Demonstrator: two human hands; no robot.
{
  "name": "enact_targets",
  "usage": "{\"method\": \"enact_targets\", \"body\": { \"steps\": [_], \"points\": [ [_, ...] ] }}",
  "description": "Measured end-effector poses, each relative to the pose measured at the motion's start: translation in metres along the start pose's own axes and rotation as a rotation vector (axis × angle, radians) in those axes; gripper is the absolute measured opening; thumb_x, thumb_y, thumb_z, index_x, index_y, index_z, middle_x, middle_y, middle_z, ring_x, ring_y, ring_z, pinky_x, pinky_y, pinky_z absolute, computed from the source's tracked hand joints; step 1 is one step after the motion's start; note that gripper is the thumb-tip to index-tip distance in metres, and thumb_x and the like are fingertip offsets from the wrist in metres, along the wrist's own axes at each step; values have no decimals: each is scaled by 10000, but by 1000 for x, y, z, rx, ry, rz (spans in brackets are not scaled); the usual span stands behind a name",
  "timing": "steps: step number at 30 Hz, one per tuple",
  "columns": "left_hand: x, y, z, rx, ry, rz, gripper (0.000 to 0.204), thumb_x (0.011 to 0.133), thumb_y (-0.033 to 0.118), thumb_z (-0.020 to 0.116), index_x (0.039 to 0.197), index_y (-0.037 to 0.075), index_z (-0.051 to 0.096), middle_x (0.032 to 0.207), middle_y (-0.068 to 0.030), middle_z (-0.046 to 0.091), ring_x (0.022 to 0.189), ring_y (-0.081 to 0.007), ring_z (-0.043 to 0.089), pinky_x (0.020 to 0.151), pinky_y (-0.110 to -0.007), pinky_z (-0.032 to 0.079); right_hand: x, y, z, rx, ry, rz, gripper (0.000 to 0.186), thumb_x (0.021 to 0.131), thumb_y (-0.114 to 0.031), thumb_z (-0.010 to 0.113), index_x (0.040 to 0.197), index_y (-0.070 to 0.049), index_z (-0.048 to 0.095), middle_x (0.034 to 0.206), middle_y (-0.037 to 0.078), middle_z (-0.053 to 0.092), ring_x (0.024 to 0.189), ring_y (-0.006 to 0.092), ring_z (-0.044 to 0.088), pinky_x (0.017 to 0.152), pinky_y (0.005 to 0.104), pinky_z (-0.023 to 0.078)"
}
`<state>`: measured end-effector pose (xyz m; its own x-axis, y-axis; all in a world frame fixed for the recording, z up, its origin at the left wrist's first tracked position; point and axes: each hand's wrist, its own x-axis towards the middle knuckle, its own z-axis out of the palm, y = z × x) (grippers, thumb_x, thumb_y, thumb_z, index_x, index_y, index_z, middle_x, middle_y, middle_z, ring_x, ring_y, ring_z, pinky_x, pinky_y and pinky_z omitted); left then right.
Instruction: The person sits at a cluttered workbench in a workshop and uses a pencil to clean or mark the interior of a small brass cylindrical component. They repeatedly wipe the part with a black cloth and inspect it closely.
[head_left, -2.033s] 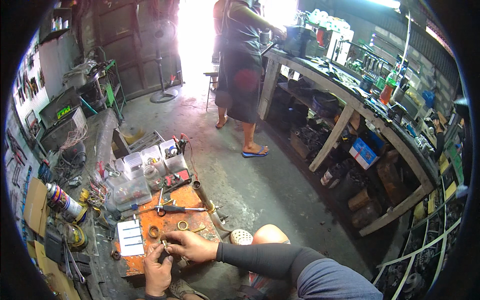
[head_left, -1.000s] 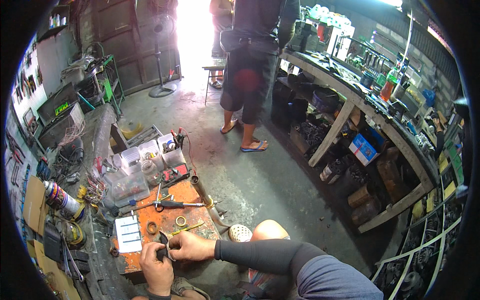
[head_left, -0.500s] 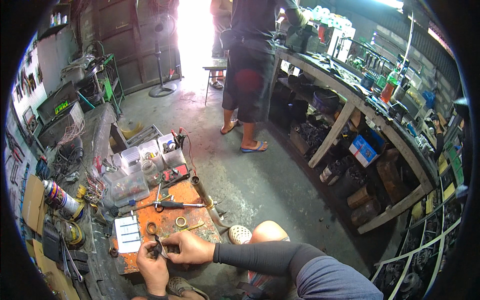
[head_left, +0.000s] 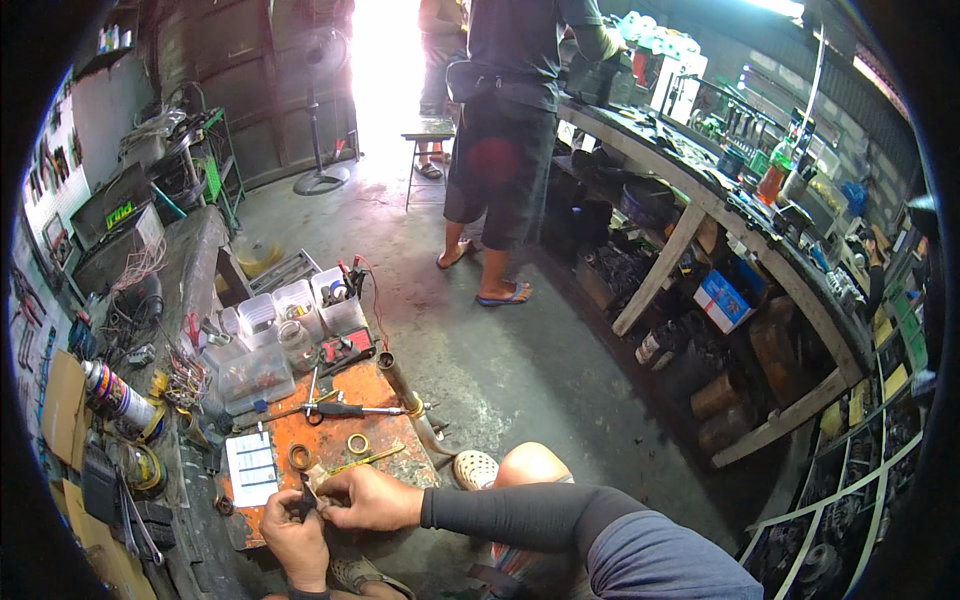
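Both my hands are closed close together over the near edge of an orange, worn worktop (head_left: 390, 445). My left hand (head_left: 296, 548) grips a small dark part (head_left: 306, 496), its shape mostly hidden by fingers. Pinched in my right hand (head_left: 372, 500) is a small tan piece, like paper or cloth (head_left: 316, 476), pressed against the dark part. Just beyond my fingers lie a copper-coloured ring (head_left: 300, 457), a brass-coloured ring (head_left: 358, 443) and a thin yellow stick (head_left: 368, 459). Left of them rests a printed white sheet (head_left: 251, 470).
A black-handled tool (head_left: 338, 410) lies across the worktop, and a metal tube (head_left: 402, 385) stands at its right edge. Clear plastic bins (head_left: 262, 318) sit behind. Spray can (head_left: 118, 392) at left. A person (head_left: 500, 150) stands by the long workbench (head_left: 690, 190).
The tan piece now sticks up above my fingertips, where before it sat lower between them. Both hands stay together in nearly the same place. The view has shifted slightly.
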<state>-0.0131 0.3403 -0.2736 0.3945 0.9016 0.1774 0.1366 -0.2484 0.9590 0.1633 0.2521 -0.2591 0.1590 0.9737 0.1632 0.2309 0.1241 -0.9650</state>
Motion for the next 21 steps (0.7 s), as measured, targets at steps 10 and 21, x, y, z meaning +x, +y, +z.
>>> {"method": "enact_targets", "body": {
  "steps": [10,21],
  "points": [
    [2,2,-1,-22,-135,-112,277,829,-93,833,1005,17,649,958,-28,729,859,-128,702,782,-295,579,-8,-4,-6,-158,-8,-128,285,946,-145,749,1173,26,768,923,203,741,877,352,747,802,462,589],
    [7,-18,-4,-324,-128,-187,240,877,-68,845,1048,-15,686,1030,-58,747,939,-134,713,845,-296,594,1,-20,-10,-169,-66,-244,415,869,-99,766,1269,5,731,1087,235,694,1056,472,703,901,517,584]
  ]
}}
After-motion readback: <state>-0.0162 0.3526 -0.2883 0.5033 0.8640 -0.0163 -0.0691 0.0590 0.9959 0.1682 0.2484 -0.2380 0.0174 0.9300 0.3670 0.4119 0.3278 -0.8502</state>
